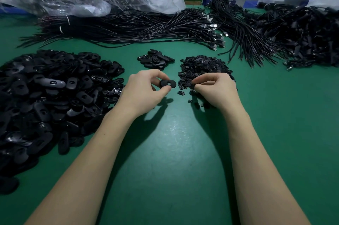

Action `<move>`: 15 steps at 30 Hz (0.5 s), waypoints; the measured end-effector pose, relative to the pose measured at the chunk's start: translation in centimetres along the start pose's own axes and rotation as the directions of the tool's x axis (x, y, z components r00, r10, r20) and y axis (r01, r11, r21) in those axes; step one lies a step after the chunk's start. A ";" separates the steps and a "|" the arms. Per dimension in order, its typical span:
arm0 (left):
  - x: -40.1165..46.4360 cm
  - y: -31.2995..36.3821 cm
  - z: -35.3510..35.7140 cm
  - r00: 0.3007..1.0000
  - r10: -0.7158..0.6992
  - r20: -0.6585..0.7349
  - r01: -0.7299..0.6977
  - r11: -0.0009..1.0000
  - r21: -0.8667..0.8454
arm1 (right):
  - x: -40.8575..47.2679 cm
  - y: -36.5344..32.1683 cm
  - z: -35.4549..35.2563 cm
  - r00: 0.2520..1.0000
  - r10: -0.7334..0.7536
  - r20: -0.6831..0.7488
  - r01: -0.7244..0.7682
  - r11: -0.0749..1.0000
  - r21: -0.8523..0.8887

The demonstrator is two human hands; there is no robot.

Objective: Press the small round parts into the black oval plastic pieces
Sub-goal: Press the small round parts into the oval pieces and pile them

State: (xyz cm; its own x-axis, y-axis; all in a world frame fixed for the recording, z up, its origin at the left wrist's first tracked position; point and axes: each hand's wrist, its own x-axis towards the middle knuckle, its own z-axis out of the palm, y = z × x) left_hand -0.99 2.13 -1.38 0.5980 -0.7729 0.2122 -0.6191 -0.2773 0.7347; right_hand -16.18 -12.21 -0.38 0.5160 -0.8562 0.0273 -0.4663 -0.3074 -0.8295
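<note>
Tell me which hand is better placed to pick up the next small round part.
Right. The right hand is already pinching at the pile of small round parts, while the left hand holds a black oval piece beside it.

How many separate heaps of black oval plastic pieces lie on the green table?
2. The large heap lies left of the left hand; the small heap lies beyond both hands, beside the round-parts pile. More may be hidden under cables or bags.

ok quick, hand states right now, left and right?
Left hand: pinching a black oval piece.
Right hand: fingers curled at the small round parts pile; looks like pinching one.
</note>
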 end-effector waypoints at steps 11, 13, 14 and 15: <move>0.0 0.1 0.0 1.000 -0.001 0.004 0.001 1.000 0.024 | 0.1 -0.5 0.3 0.998 -0.059 0.038 0.061 0.997 -0.057; 0.0 0.2 0.0 1.000 0.001 0.006 -0.001 1.000 0.022 | -0.1 -0.6 0.2 0.996 -0.062 0.067 0.062 0.998 0.005; -0.1 0.2 0.0 1.000 0.001 0.007 -0.002 1.000 0.023 | -0.2 -0.6 0.2 0.995 -0.065 0.073 0.063 0.998 0.026; -0.1 0.2 0.1 1.000 0.001 0.009 -0.002 1.000 0.024 | -0.2 -0.6 0.2 0.995 -0.066 0.075 0.064 0.998 0.030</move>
State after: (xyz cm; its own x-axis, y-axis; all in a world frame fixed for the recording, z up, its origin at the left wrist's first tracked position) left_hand -1.19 2.09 -1.29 0.5927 -0.7783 0.2075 -0.6320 -0.2896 0.7188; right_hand -15.87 -11.78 0.06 0.5976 -0.8008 0.0400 -0.4110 -0.3488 -0.8423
